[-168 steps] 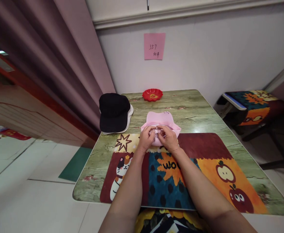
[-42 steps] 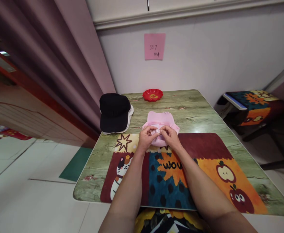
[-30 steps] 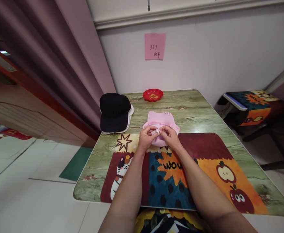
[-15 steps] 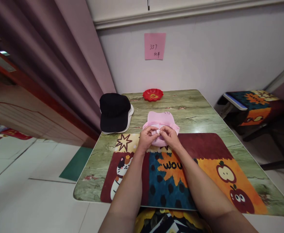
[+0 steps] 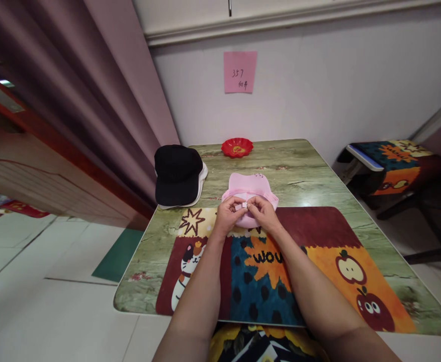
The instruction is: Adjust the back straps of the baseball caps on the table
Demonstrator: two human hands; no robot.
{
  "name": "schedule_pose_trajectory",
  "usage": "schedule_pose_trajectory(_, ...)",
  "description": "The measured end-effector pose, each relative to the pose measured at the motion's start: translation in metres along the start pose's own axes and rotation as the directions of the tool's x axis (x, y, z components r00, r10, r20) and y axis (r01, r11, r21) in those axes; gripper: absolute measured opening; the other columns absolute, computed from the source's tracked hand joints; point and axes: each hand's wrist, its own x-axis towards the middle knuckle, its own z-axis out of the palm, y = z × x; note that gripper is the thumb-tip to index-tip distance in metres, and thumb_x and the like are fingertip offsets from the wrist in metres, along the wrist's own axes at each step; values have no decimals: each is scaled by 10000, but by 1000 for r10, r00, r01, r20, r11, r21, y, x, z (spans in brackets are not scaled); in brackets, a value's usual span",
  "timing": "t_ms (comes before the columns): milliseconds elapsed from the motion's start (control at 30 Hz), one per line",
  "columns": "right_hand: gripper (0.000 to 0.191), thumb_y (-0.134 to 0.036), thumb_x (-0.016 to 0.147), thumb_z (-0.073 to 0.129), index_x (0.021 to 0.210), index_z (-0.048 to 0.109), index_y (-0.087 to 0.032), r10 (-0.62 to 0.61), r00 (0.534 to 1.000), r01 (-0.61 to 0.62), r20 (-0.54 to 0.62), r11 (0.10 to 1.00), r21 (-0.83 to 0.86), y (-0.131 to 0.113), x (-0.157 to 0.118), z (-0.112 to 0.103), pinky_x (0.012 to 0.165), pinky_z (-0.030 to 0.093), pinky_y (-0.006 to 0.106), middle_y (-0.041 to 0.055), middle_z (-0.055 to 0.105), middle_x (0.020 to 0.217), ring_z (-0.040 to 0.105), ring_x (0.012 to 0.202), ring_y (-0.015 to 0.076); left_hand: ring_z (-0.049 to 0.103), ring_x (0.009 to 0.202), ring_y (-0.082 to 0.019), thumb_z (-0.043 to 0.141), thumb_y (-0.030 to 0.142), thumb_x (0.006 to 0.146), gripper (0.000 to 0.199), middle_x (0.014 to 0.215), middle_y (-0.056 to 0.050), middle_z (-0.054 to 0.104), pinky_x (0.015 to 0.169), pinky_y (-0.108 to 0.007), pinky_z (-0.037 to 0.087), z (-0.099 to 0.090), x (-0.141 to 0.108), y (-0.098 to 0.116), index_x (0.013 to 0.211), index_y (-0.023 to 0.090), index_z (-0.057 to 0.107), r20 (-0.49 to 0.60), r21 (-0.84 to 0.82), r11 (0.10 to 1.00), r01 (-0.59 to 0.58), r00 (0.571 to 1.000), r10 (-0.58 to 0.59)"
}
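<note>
Cap (image 5: 249, 192), pale pink, dark-flecked at the brim (image 5: 245, 182), overlaps the mat (image 5: 265, 304); our left hand (image 5: 228, 213) and right hand (image 5: 264, 212) (close together) pinch its white piece (image 5: 244, 205).

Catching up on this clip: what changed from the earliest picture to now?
The right hand has shifted slightly right, and the sides of the pink cap have drawn in a little. The left hand stays at the cap; nothing was let go. The black cap and red dish stayed put.

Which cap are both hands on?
The pink cap, pinched by the left hand and right hand; the black cap sits untouched, farther left.
</note>
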Motion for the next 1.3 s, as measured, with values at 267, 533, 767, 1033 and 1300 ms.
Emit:
schedule_pose_trajectory(267,322,-376,898,599,1181,618,-223,-14,1000,15,-16,996,83,-3,-1,1,709,485,305,-14,651,777,600,694,170,681,790,-150,861,332,697,392,952,-64,735,732,-263,557,-3,0,6,1016,160,712,-51,-171,985,32,998,-41)
schedule_pose_trajectory(533,370,-375,885,642,1227,648,-233,-98,995,97,14,994,41,-10,-4,-1,801,530,340,15,681,891,664,804,196,604,567,-101,823,311,711,275,677,12,672,622,-244,525,-1,0,5,884,155,677,-148,-181,981,70,984,-97)
schedule_pose_trajectory(767,393,-449,793,800,1115,722,-238,-280,957,249,-79,929,-275,-12,-3,2,957,499,429,61,747,966,674,890,242,607,551,-104,826,316,704,304,665,22,655,583,-239,522,1,1,5,903,157,658,-149,-180,981,67,984,-94)
schedule_pose_trajectory(1033,252,-428,906,702,1089,724,-257,-389,917,311,-92,839,-446,-8,-5,4,1120,360,503,42,786,964,716,916,242,558,533,-89,787,320,743,281,673,28,617,535,-220,490,1,0,2,945,160,675,-120,-105,992,64,990,-77)
schedule_pose_trajectory(1300,264,-456,923,677,1072,735,-246,-414,906,329,-84,816,-475,-9,-5,3,1118,362,497,51,791,961,727,922,241,550,547,-84,762,306,766,280,729,24,602,521,-208,474,1,0,2,979,170,642,-125,-80,996,31,991,-41)
